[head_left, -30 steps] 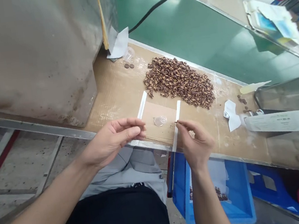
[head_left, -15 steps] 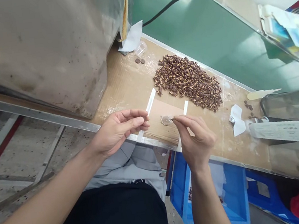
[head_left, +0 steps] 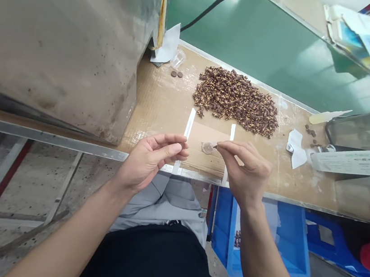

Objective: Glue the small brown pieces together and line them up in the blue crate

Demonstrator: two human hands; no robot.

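Observation:
My right hand [head_left: 245,164] pinches a small dark piece, only its tip showing, at the right edge of a small clear round dish [head_left: 207,147]. The dish is on the brown cardboard surface [head_left: 205,165] between two white strips. To its left is my left hand [head_left: 158,158], fingers curled and thumb against them; whatever they may hold is hidden. Beyond both hands lies a large heap of small dark brown parts with yellowish metal prongs [head_left: 234,100].
Two dark discs [head_left: 177,74] and a clear plastic cup [head_left: 177,59] lie at the back. At right are crumpled white paper [head_left: 295,147], a labelled translucent bottle [head_left: 358,163] and a pale nozzle [head_left: 328,116]. A blue crate [head_left: 295,251] stands below the table edge.
The whole view has shifted slightly, so everything appears a little further right. Both hands keep nearly the same pose around the dish.

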